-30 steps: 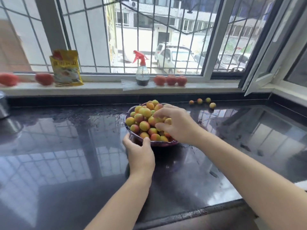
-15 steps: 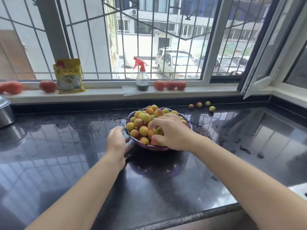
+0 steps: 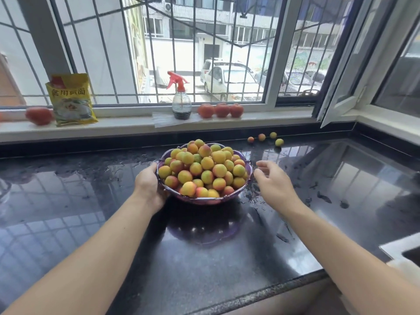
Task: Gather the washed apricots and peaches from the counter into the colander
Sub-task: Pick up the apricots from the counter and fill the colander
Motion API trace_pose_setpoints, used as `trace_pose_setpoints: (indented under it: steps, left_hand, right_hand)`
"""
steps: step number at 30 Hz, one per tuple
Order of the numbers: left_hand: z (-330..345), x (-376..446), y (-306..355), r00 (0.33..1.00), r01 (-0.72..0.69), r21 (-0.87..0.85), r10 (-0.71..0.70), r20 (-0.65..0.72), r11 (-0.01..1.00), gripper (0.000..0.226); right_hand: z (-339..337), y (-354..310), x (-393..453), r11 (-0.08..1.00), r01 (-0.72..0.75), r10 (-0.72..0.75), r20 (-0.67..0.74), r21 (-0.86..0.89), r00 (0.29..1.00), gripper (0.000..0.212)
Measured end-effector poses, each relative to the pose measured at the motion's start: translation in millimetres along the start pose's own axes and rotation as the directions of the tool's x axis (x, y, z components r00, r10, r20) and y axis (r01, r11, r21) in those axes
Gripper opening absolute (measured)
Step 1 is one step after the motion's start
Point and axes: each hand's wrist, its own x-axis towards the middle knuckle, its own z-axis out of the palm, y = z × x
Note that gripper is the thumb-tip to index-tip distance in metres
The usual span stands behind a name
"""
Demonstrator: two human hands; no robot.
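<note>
A purple colander (image 3: 248, 172) heaped with yellow-orange apricots (image 3: 205, 169) stands mid-counter. My left hand (image 3: 148, 186) grips its left rim. My right hand (image 3: 271, 181) hovers just right of the rim, fingers relaxed and holding nothing. Several loose apricots (image 3: 264, 138) lie on the wet counter at the back right by the wall. Three red peaches (image 3: 220, 109) sit on the windowsill behind the colander, and another peach (image 3: 38, 115) sits at the sill's far left.
The black counter (image 3: 91, 201) is wet and glossy. On the sill are a yellow packet (image 3: 71, 100) and a spray bottle with a red trigger (image 3: 180, 100). An open window sash (image 3: 338, 94) juts in at right. A sink corner (image 3: 404, 253) shows at lower right.
My right hand has come off the fruit pile and now hovers beside the colander's right rim. My left hand has closed round the left rim.
</note>
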Motion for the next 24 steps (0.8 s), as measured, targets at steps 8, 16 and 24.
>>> trace_pose_setpoints:
  steps: [8,16,24]
  left_hand:
    - [5.2,-45.0,3.9,0.990,-0.134,0.048,0.136,-0.037,0.990,0.031]
    - [-4.5,-42.5,-2.9,0.968,-0.192,0.106,0.206,-0.141,0.976,0.029]
    - [-4.6,39.7,18.9,0.958,-0.277,0.031,0.278,-0.071,0.961,0.041]
  right_hand:
    - [19.4,-22.3,11.5,0.851,-0.289,0.220,0.202,0.438,0.954,0.029]
    - [38.5,1.6,77.4,0.754,-0.355,0.248,0.262,0.552,0.933,0.030]
    - [15.0,53.2,160.6,0.962,-0.090,0.089,-0.015,-0.259,0.996,0.036]
